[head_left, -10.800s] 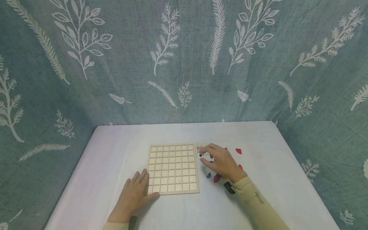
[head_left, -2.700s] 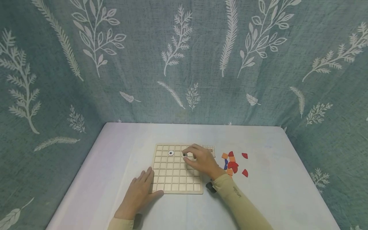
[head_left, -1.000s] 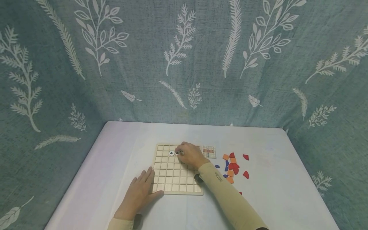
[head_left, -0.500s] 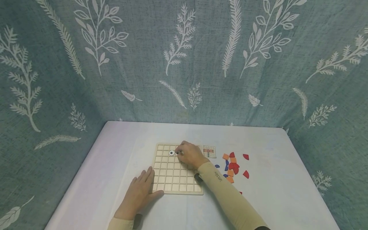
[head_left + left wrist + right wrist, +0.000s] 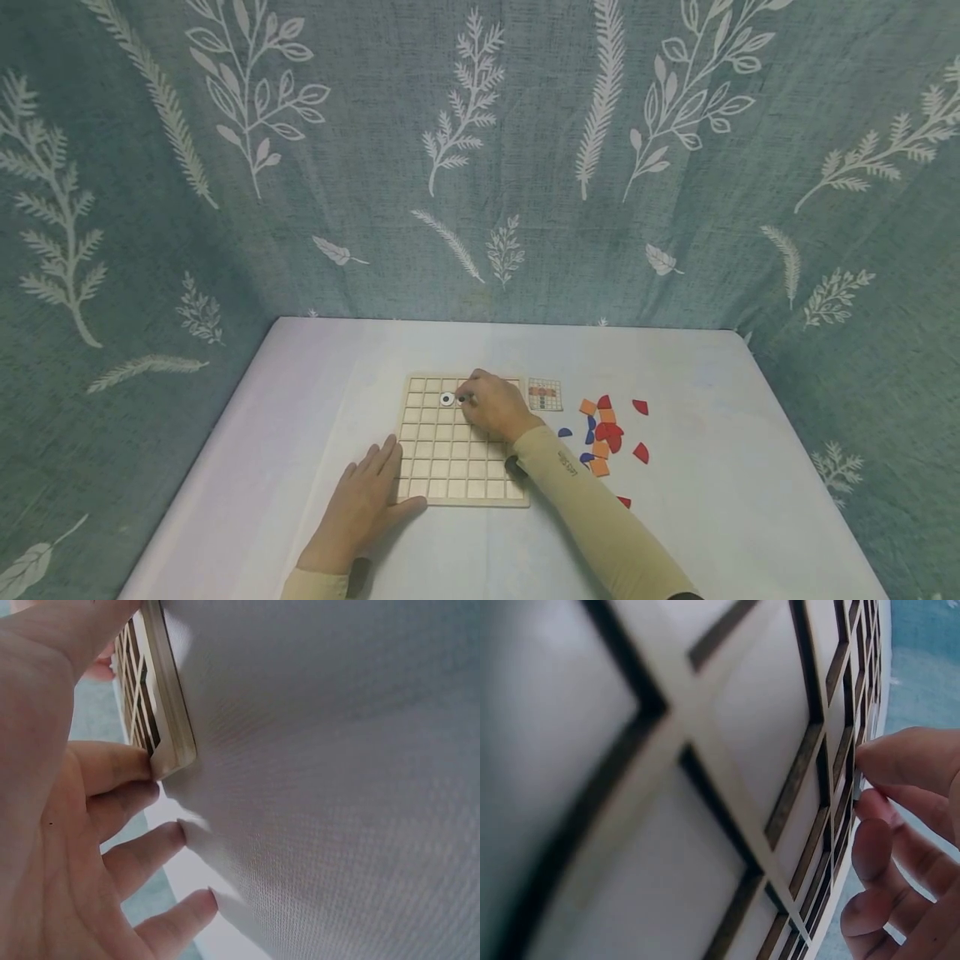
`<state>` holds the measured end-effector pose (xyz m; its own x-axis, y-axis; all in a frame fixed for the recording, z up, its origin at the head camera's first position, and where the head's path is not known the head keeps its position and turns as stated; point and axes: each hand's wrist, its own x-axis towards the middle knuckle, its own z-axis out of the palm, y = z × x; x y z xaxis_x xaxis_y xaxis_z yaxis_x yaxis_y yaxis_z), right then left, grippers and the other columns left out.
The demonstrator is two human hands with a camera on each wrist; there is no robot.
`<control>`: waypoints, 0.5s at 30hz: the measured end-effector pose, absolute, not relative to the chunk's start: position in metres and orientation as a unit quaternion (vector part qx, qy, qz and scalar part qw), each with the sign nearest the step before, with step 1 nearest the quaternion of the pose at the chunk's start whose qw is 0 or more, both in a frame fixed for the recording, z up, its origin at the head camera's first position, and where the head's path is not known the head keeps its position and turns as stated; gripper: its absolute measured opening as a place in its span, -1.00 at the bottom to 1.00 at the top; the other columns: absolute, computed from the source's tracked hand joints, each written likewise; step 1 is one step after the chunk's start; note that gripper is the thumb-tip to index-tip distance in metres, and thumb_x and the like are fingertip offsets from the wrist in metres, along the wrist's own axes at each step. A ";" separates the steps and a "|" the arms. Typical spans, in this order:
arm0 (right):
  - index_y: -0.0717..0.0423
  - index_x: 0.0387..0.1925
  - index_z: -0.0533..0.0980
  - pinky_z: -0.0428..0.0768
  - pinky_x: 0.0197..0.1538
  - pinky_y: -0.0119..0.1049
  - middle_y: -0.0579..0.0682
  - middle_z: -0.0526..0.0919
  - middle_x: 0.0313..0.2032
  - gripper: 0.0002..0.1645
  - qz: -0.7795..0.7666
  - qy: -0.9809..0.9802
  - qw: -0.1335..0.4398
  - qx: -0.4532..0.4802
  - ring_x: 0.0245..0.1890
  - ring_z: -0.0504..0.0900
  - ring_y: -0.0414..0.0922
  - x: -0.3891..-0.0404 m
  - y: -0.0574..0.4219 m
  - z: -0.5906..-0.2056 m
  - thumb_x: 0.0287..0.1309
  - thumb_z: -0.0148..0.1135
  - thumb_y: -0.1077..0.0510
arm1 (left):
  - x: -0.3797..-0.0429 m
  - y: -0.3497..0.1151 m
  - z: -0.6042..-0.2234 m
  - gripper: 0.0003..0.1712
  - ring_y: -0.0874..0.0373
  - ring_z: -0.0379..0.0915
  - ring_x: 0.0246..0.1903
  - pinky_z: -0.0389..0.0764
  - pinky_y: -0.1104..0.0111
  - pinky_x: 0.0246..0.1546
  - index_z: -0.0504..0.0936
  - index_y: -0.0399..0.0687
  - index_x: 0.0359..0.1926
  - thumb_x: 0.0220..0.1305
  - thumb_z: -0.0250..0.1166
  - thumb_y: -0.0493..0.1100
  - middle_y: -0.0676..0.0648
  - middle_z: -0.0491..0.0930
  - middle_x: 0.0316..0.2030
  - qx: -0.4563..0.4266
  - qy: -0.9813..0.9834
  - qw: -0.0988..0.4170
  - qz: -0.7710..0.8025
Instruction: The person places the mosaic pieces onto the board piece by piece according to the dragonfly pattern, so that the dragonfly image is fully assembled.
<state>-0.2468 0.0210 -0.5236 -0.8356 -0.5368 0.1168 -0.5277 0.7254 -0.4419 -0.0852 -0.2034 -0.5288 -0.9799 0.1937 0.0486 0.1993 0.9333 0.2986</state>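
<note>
A pale wooden grid board [image 5: 453, 473] lies on the white table. One round white eye piece [image 5: 447, 399] with a black dot sits in a cell of the second row. Just right of it, my right hand [image 5: 495, 406] pinches a second eye piece [image 5: 461, 399] against the board, its far side covered by the fingers. In the right wrist view thumb and forefinger [image 5: 900, 761] meet on its thin edge at the grid. My left hand [image 5: 360, 496] lies with fingers spread along the board's left edge, thumb at the near corner; the left wrist view shows fingertips [image 5: 127, 769] touching the corner.
A small printed pattern card [image 5: 545, 395] lies at the board's right. Beyond it are scattered red quarter-round pieces [image 5: 641, 452], orange squares [image 5: 599, 467] and blue half-round pieces [image 5: 565, 432]. A patterned green curtain [image 5: 480, 250] stands behind the table.
Over the whole span, my right hand went from the loose pieces onto the board; one eye piece now lies in a cell. In the last second the hands have barely moved.
</note>
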 end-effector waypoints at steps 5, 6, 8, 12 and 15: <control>-0.07 -0.02 0.72 0.68 -0.13 -0.41 -0.13 0.66 -0.05 -0.77 -0.227 0.931 0.003 -0.285 -0.16 0.69 -0.22 -0.244 0.020 -0.523 0.36 0.30 0.08 | -0.085 -0.203 -0.530 0.07 -0.37 0.21 0.39 0.27 -0.31 0.30 0.32 -0.39 0.43 0.22 0.34 0.35 -0.33 0.26 0.45 -0.100 -0.983 0.009 -0.156; -0.07 -0.01 0.72 0.68 -0.14 -0.42 -0.13 0.66 -0.05 -0.77 -0.225 0.931 0.001 -0.286 -0.17 0.69 -0.23 -0.244 0.020 -0.523 0.36 0.30 0.08 | -0.085 -0.203 -0.531 0.07 -0.37 0.21 0.39 0.27 -0.31 0.30 0.31 -0.39 0.43 0.22 0.34 0.35 -0.33 0.26 0.45 -0.100 -0.983 0.010 -0.156; -0.06 -0.01 0.72 0.67 -0.15 -0.42 -0.13 0.66 -0.06 -0.77 -0.223 0.932 -0.003 -0.287 -0.18 0.68 -0.23 -0.243 0.020 -0.522 0.36 0.30 0.09 | -0.085 -0.203 -0.531 0.07 -0.37 0.22 0.38 0.28 -0.30 0.30 0.32 -0.39 0.43 0.22 0.34 0.35 -0.32 0.27 0.45 -0.102 -0.983 0.012 -0.154; -0.07 -0.01 0.72 0.68 -0.16 -0.41 -0.13 0.67 -0.06 -0.77 -0.217 0.933 -0.009 -0.285 -0.19 0.68 -0.23 -0.242 0.020 -0.523 0.36 0.30 0.08 | -0.086 -0.204 -0.532 0.07 -0.36 0.21 0.39 0.28 -0.29 0.30 0.31 -0.38 0.44 0.23 0.32 0.37 -0.31 0.26 0.45 -0.102 -0.983 0.010 -0.149; -0.08 0.00 0.72 0.68 -0.14 -0.39 -0.12 0.67 -0.06 -0.76 -0.215 0.934 -0.010 -0.284 -0.16 0.69 -0.21 -0.242 0.020 -0.523 0.37 0.29 0.07 | -0.086 -0.204 -0.532 0.07 -0.35 0.21 0.39 0.27 -0.29 0.31 0.31 -0.38 0.44 0.24 0.31 0.37 -0.31 0.25 0.46 -0.103 -0.984 0.008 -0.148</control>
